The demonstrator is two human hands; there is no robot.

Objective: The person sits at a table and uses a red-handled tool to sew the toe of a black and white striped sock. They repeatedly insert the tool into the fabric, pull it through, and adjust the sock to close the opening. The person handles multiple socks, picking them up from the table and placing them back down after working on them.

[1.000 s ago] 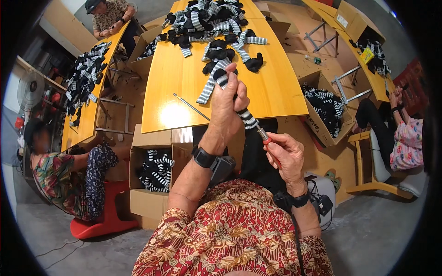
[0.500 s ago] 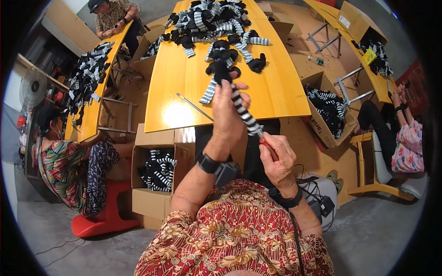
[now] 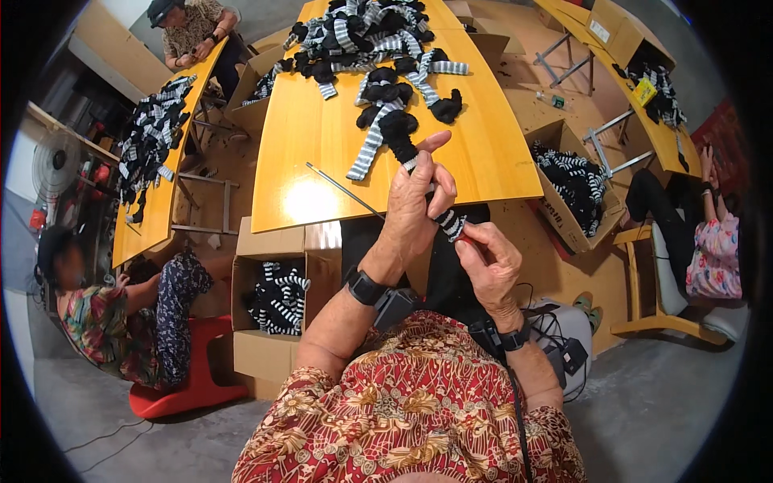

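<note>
A black-and-white striped sock [image 3: 451, 223] stretches slantwise between my hands at the table's near edge. My left hand [image 3: 415, 201] is closed round its middle, with the forefinger sticking out. The black foot end [image 3: 397, 129] rises beyond that hand, bunched in folds. At the striped cuff my right hand [image 3: 489, 262] pinches with thumb and forefinger. A bit of red shows by those fingertips, where a red handle was seen earlier; most of it is hidden. Left of my left hand, a thin metal rod [image 3: 342, 189] lies on the yellow table [image 3: 290, 161].
A heap of socks [image 3: 362, 40] covers the table's far end. Cardboard boxes of striped socks stand below, one at left [image 3: 270, 354] and one at right [image 3: 564, 225]. Several people sit at side tables. Cables [image 3: 555, 346] lie by my right arm.
The sock is bunched shorter, and its foot end has come lower. My left hand has slid down toward the cuff. My right fingers have shifted from the red handle to the cuff.
</note>
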